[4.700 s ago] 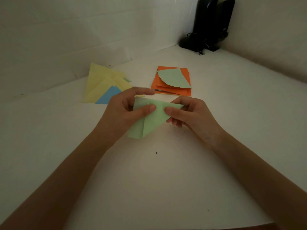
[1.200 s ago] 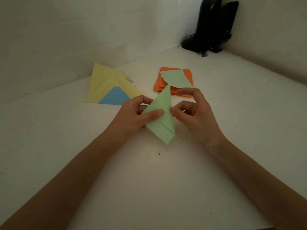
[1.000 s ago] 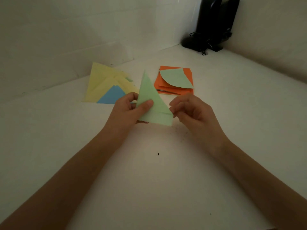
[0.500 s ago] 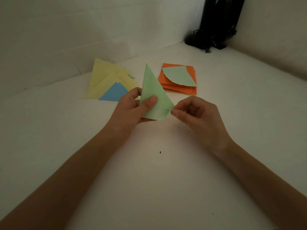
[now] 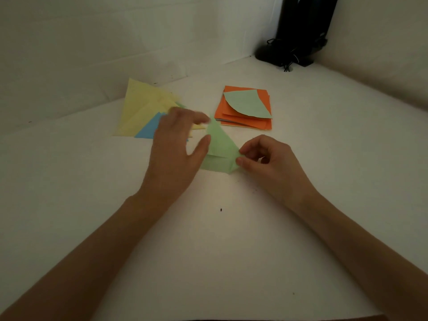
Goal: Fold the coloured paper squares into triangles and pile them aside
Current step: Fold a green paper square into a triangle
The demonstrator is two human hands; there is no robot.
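The left hand [image 5: 176, 149] is spread wide, its thumb laid against the left edge of the green folded triangle [image 5: 220, 147]; its fingers are blurred. The triangle is at the middle of the tabletop [image 5: 220, 251], its right corner pinched by the right hand [image 5: 268, 163]. The crease is best pressed flat before the piece is carried left. The pile of folded triangles [image 5: 139, 107], yellow and blue, lies far left, partly hidden by the left hand. The orange stack of squares [image 5: 245, 123], topped by a curled green sheet [image 5: 247, 105], and a black device [image 5: 301, 31] in the far right corner are judged to be out of the way.
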